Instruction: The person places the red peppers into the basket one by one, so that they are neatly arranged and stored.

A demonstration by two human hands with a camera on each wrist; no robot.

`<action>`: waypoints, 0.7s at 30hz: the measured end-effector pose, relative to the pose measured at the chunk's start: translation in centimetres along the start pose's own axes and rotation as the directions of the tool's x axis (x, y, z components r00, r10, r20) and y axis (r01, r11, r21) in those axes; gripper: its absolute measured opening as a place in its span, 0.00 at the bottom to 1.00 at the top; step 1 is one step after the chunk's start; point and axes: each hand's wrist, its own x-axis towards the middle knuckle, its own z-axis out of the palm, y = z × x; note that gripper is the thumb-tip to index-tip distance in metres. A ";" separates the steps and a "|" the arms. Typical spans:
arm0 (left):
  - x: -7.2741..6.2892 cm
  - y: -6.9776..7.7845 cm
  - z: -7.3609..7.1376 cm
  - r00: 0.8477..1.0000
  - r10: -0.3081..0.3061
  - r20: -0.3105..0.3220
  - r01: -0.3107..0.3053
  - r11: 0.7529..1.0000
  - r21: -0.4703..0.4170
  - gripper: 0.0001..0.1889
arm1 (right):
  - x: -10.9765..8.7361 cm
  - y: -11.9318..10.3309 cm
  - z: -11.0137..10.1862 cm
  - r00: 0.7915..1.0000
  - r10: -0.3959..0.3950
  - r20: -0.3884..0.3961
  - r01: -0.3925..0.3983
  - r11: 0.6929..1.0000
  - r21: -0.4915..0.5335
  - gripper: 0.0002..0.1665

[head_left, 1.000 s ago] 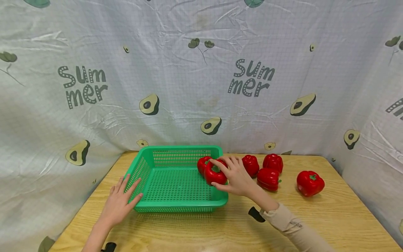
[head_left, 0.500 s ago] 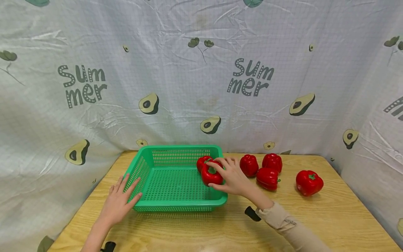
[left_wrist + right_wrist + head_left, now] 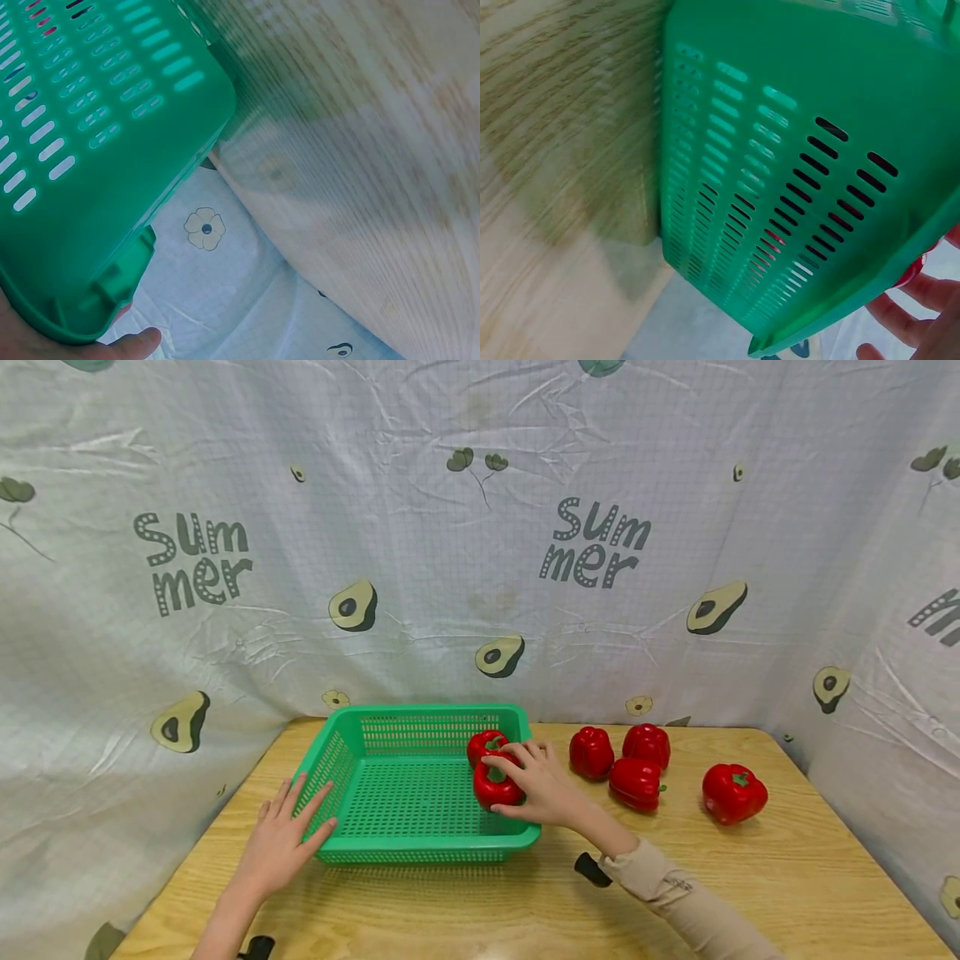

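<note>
My right hand holds a glossy red bell pepper inside the right end of a green plastic basket, fingers over its top and thumb on the near side. Just behind it, another red bell pepper lies in the basket's back right part. At the left end, my left hand rests on the basket's rim with fingers spread. In the right wrist view, the slotted basket wall hides most of the held pepper, and a bit of red shows beside the right hand's fingers.
Right of the basket, a group of red bell peppers sits on the wooden table, one of them lying on its side. A single bell pepper stands farther right. A printed white curtain hangs close behind and beside the table.
My right hand has moved a little left and down with the red bell pepper, bringing it deeper into the basket. The left hand has stayed on the rim.
</note>
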 end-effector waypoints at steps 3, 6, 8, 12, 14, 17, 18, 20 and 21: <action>0.0 0.0 0.0 1.000 0.003 -0.003 -0.003 1.000 0.004 0.30 | 0.1 -0.1 0.0 1.000 0.010 0.024 -0.010 1.000 0.008 0.36; 0.0 0.0 -0.1 1.000 0.006 -0.005 -0.006 1.000 0.006 0.30 | 0.2 -0.1 0.1 0.999 0.020 0.050 -0.021 1.000 0.012 0.36; -0.1 0.0 -0.1 1.000 0.007 -0.007 -0.007 1.000 0.010 0.30 | 0.3 -0.1 0.2 0.997 0.029 0.071 -0.030 0.999 0.018 0.36; -0.1 0.0 0.0 1.000 0.007 -0.008 -0.007 1.000 0.013 0.30 | 0.4 0.0 0.4 0.994 0.049 0.100 -0.052 0.998 0.024 0.35; -0.1 -0.1 0.0 1.000 0.007 -0.008 -0.007 1.000 0.011 0.30 | 0.6 0.0 0.4 0.992 0.061 0.110 -0.063 0.998 0.016 0.35; -0.1 -0.1 0.1 1.000 0.007 -0.007 -0.007 1.000 0.010 0.30 | 0.9 0.0 0.5 0.989 0.072 0.127 -0.072 0.997 -0.006 0.34; -0.1 -0.1 0.1 1.000 0.006 -0.008 -0.006 1.000 0.009 0.30 | 1.0 0.0 0.5 0.988 0.075 0.132 -0.074 0.997 -0.013 0.34; -0.1 0.0 0.1 1.000 0.008 -0.013 -0.007 1.000 0.012 0.29 | 1.2 0.0 0.5 0.985 0.083 0.153 -0.078 0.996 -0.035 0.34; -0.1 0.0 0.1 1.000 0.010 -0.016 -0.010 1.000 0.013 0.29 | 1.3 0.0 0.5 0.982 0.086 0.165 -0.080 0.996 -0.042 0.34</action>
